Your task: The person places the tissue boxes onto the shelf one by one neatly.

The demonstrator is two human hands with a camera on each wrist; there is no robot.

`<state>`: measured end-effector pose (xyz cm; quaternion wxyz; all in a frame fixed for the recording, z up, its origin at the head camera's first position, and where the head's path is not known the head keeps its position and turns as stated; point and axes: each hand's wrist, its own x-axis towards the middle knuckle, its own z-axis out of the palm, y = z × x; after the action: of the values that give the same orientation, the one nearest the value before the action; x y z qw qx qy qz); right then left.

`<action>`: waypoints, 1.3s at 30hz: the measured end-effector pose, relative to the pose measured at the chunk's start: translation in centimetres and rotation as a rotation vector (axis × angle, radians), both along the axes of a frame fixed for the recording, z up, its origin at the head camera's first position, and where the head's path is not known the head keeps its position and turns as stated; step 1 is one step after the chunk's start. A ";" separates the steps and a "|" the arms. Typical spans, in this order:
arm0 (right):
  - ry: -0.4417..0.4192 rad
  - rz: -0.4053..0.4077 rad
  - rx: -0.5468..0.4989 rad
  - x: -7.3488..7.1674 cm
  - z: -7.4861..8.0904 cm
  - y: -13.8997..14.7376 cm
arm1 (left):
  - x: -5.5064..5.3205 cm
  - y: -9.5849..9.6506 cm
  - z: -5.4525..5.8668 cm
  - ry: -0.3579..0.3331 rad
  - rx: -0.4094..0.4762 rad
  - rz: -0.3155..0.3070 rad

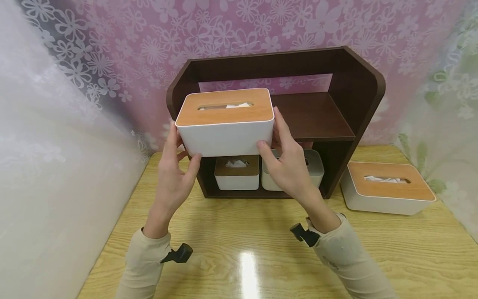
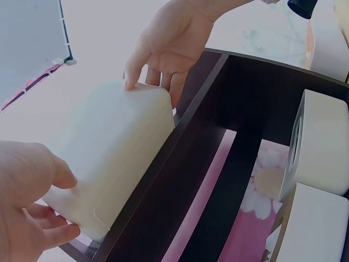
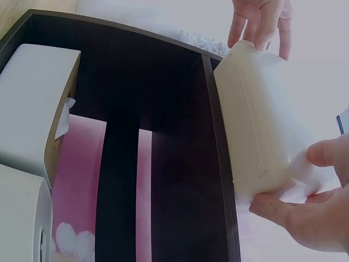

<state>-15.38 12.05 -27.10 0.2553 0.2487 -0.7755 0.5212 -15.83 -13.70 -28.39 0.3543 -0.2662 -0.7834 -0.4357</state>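
Observation:
Both hands hold a white tissue box with a wood-coloured lid, at the left part of the upper shelf. The left hand grips its left end, thumb on the front face. At the right end, the right hand grips with its thumb on the front corner. A bit of tissue shows in the lid's slot. In the left wrist view the box's white underside lies at the dark shelf board's edge. Whether its full weight rests on the board I cannot tell.
The dark brown shelf unit stands on a wooden table. Its lower level holds a white tissue box with a brown lid and a pale grey box. Right of the unit sits another wood-lidded tissue box.

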 end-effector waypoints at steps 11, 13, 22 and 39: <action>-0.049 0.029 0.001 -0.7 0.5 0.5 | -0.3 0.2 0.2 -0.048 -0.019 0.021; -0.062 0.030 -0.006 -0.8 0.6 0.5 | -0.3 0.3 0.3 -0.058 -0.015 0.030; -0.078 0.013 -0.044 -0.9 1.0 0.7 | -0.1 0.5 0.8 -0.108 -0.001 0.046; -0.139 0.047 -0.068 -1.6 1.7 1.3 | -0.3 0.7 1.1 -0.135 -0.011 -0.015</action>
<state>-16.98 13.31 -25.39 0.1965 0.2212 -0.7673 0.5690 -16.10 -13.03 -27.28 0.2958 -0.2438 -0.8061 -0.4508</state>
